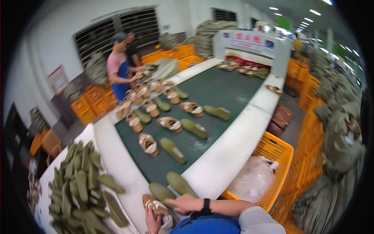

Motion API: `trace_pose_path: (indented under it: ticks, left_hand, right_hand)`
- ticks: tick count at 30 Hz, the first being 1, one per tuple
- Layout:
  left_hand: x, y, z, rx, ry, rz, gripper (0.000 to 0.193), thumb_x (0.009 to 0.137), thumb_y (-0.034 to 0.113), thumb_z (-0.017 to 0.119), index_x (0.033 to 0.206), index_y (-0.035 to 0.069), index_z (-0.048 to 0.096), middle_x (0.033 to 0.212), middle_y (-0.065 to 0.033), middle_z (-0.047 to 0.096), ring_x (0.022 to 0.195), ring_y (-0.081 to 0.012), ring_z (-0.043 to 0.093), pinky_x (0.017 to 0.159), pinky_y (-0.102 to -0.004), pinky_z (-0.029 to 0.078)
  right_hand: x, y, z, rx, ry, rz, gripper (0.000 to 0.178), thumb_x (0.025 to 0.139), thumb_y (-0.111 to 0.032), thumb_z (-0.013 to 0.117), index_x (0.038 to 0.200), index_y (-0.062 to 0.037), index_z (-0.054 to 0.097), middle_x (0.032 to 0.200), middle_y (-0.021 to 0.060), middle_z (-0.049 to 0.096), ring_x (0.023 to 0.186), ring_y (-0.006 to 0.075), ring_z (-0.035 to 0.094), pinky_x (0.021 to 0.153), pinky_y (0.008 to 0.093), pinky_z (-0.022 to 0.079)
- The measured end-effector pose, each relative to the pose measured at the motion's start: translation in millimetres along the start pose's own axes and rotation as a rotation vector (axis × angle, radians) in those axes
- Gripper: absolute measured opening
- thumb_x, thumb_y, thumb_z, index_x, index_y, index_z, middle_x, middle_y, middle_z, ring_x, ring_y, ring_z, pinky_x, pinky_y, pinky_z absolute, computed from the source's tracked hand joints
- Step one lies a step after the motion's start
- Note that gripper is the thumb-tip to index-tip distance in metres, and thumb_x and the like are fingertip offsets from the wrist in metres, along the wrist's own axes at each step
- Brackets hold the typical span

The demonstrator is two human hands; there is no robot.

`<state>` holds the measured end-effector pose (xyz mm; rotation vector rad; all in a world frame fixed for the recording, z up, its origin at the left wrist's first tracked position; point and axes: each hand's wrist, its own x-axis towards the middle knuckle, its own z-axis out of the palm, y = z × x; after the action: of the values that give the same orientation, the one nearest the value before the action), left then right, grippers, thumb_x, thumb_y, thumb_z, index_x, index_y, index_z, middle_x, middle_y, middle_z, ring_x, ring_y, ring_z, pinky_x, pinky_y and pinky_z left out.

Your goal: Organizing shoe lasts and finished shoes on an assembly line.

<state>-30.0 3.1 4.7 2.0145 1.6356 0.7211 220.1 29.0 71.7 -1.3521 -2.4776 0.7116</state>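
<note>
Holding tan shoe (159,211) at near end of conveyor, just in front of body, with left hand (152,221); laying bent fingers along its left side, gripping nothing else. Extending index finger of right hand (186,203) toward near tip of olive insole (160,192), with other fingers partly curled; not being able to tell whether touching or gripping anything there. Noting second olive insole (181,184) lying just to the right, near corner of green belt (222,87) and white right ledge (230,156). Finding widest open room on upper belt, between rows of shoes (170,123) and white machine (279,64); finding narrower strip between nearest rows and right ledge. Seeing right ledge running long beside orange crate (272,147) with clear plastic bag (253,175). Seeing insole pile (80,187) crowding toward left ledge (117,152). Observing co-worker (119,70) standing beyond belt's far left edge.
</note>
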Motion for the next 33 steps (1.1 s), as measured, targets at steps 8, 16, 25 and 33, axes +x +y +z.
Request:
trace_pose_path:
  ticks: [8,16,25,33]
  left_hand:
    - [-7,18,-1,0.037,0.104,-0.122,0.065,0.069,0.010,0.069,0.126,0.001,0.040,0.131,-0.0289,0.037,0.117,-0.0439,0.040,0.099,-0.0422,0.036]
    - [-17,33,-8,0.132,0.137,-0.210,0.065,0.067,0.007,0.070,0.125,0.001,0.041,0.131,-0.0270,0.037,0.117,-0.0418,0.042,0.098,-0.0408,0.038]
    - [-31,23,-3,0.147,0.166,-0.295,0.068,0.065,0.005,0.071,0.126,0.002,0.040,0.133,-0.0261,0.035,0.117,-0.0422,0.042,0.098,-0.0410,0.038]
    - [-36,21,-3,0.115,0.191,-0.305,0.070,0.064,0.002,0.072,0.127,0.004,0.040,0.133,-0.0260,0.034,0.115,-0.0417,0.041,0.098,-0.0430,0.037]
  right_hand:
    - [-48,72,-27,-0.156,-0.074,0.232,0.056,0.083,-0.039,0.056,0.132,-0.0187,0.038,0.079,0.0152,0.062,0.067,0.0329,0.062,0.056,0.0415,0.048]
    - [-26,68,-24,0.137,-0.248,0.050,0.067,0.087,-0.044,0.050,0.142,-0.0180,0.020,0.068,0.0183,0.061,0.059,0.0363,0.059,0.052,0.0445,0.046]
    - [32,82,-26,0.024,-0.212,0.013,0.042,0.078,-0.030,0.051,0.118,-0.0163,0.047,0.069,0.0132,0.062,0.063,0.0345,0.061,0.057,0.0431,0.048]
    - [181,105,-42,0.579,0.096,0.051,0.032,0.076,-0.025,0.053,0.107,-0.0176,0.053,0.076,0.0173,0.062,0.075,0.0326,0.062,0.069,0.0408,0.047]
